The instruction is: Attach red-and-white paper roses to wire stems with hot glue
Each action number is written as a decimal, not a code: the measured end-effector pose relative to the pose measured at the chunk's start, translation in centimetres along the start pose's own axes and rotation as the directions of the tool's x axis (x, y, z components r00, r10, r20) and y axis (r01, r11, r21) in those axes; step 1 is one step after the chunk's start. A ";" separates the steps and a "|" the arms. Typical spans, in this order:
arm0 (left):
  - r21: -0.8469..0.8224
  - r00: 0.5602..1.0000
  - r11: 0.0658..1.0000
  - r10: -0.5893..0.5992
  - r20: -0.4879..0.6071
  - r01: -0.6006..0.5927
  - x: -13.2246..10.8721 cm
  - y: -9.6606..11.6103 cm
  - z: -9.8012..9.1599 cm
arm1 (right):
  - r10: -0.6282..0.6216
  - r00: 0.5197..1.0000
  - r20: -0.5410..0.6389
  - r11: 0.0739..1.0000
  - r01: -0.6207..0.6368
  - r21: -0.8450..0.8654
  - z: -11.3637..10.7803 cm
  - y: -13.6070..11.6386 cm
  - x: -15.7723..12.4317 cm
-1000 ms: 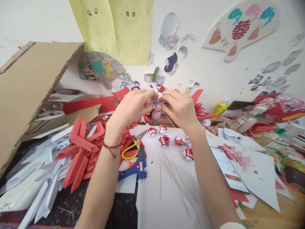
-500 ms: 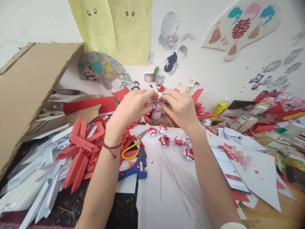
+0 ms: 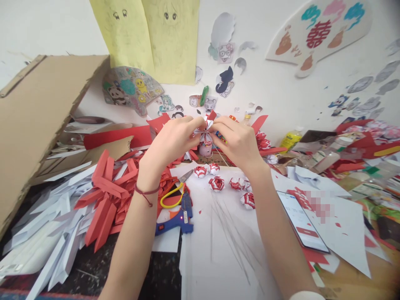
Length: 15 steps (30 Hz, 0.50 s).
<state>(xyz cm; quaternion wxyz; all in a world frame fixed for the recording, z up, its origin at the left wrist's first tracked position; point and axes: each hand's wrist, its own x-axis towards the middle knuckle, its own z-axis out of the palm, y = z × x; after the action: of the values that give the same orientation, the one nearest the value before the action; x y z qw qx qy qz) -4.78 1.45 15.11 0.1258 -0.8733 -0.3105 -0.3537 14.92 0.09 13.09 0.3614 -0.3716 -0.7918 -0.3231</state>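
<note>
Between my hands, in front of the wall, is a white and red folded paper flower (image 3: 205, 132) with its petals spread. My left hand (image 3: 181, 135) pinches its left side, and my right hand (image 3: 233, 137) pinches its right side. A thin wire (image 3: 220, 154) slants down beneath my right hand; whether it joins the flower I cannot tell. Below lie several finished red and white paper roses (image 3: 216, 183) on a white sheet (image 3: 206, 258), with several loose thin wires (image 3: 234, 233) nearer to me. A small pink pot (image 3: 205, 148) stands behind the hands.
A blue glue gun (image 3: 179, 218) with a lit red light and yellow-handled scissors (image 3: 173, 196) lie by my left forearm. Folded red strips (image 3: 106, 196) and white strips (image 3: 59, 233) are heaped at left, before a cardboard box (image 3: 46, 104). At right lies a phone (image 3: 301, 221).
Both hands keep their grip on the paper flower in nearly the same pose. Only a very slight shift of the whole view shows.
</note>
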 end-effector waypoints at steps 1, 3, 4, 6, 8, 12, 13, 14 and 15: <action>-0.003 1.000 1.000 0.000 0.001 0.000 0.0 0.0 0.0 | 0.005 1.000 0.010 1.000 -0.005 0.005 -0.1 0.0 0.0; -0.011 1.000 1.000 0.003 0.003 -0.003 0.0 -0.1 0.1 | 0.013 0.999 0.029 1.000 -0.014 0.017 -0.2 0.0 0.0; -0.017 1.000 1.000 0.006 0.003 -0.006 0.0 -0.2 0.1 | 0.015 0.999 0.037 1.000 -0.016 0.022 -0.2 -0.1 0.0; -0.027 1.000 1.000 0.012 0.003 -0.012 0.0 -0.3 0.2 | 0.019 0.999 0.049 0.999 -0.021 0.028 -0.2 -0.1 0.0; -0.036 1.000 0.999 0.016 0.004 -0.016 -0.1 -0.5 0.3 | 0.025 0.998 0.061 0.999 -0.027 0.029 -0.2 -0.1 0.0; -0.064 0.999 0.998 0.025 0.024 -0.023 -0.2 -0.8 0.7 | 0.036 0.994 0.105 0.998 -0.042 0.049 -0.1 -0.1 0.0; -0.071 0.999 0.997 0.025 0.031 -0.022 -0.2 -0.9 0.8 | 0.039 0.992 0.119 0.997 -0.046 0.058 -0.1 -0.1 0.0; -0.079 0.999 0.997 0.022 0.036 -0.019 -0.2 -1.0 0.8 | 0.041 0.991 0.130 0.996 -0.051 0.068 -0.1 -0.1 0.0; -0.088 0.999 0.996 0.017 0.040 -0.014 -0.3 -1.1 0.9 | 0.045 0.990 0.137 0.995 -0.056 0.078 -0.1 -0.1 0.0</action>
<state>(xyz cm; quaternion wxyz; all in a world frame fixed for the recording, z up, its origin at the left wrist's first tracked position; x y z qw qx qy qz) -5.14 2.62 14.27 0.0838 -0.8873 -0.2905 -0.3484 14.87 -0.04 13.12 0.3301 -0.3972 -0.8174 -0.2553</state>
